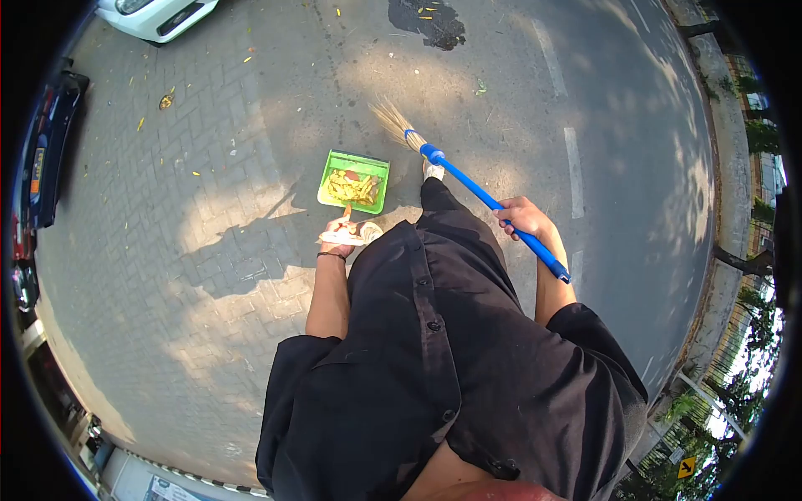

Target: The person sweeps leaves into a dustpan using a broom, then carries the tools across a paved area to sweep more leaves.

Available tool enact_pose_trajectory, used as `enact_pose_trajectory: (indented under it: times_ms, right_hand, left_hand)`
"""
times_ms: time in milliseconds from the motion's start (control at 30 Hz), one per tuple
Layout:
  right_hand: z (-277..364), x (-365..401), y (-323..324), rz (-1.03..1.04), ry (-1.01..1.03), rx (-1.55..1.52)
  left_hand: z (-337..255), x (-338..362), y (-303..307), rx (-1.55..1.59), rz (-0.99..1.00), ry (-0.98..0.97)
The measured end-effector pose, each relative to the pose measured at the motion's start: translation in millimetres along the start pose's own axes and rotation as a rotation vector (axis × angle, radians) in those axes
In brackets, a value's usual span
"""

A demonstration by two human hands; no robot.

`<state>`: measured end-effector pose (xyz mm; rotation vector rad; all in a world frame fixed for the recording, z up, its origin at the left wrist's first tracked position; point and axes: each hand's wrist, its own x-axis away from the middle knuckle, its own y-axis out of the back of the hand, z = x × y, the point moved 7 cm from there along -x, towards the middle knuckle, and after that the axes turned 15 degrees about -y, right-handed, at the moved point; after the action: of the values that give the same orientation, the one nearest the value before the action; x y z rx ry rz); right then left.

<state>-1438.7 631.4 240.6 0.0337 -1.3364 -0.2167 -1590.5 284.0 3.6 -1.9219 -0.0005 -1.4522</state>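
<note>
My right hand [524, 219] is wrapped round the blue handle of a broom [476, 190], which slants up and left to straw bristles near the ground. Closed at the end of a green dustpan [385, 185] is my left hand [337, 225], on its short brownish handle. Yellow leaves [351, 187] and a reddish-brown leaf lie in the pan. A pale, crumpled-looking thing [364, 234] shows beside my left hand; what it is I cannot make out. One shoe [433, 170] stands just below the broom's bristles.
A white car [159, 18] is at the upper left, and dark vehicles [52, 150] line the left edge. Grey paving blocks [159, 225] meet asphalt with white dashes [573, 171]. Scattered leaves and a dark wet patch [428, 21] lie ahead. A kerb and trees run along the right.
</note>
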Motion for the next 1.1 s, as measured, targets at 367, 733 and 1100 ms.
enact_pose_trajectory:
  times_ms: [367,733,1100]
  right_hand:
    - [70.4,-108.5,304.5,-0.521,-0.01,0.057]
    - [138.7,-213.0,351.2,-0.428,-0.091,0.424]
    - [138.4,-67.2,334.5,-0.113,-0.112,0.171]
  left_hand:
    - [26.8,-118.6,-222.0,-0.233,-0.197,0.112]
    - [79.9,-247.7,-355.1,-0.308,-0.263,0.158]
    - [85.2,-264.0,-343.3,-0.123,-0.237,0.148]
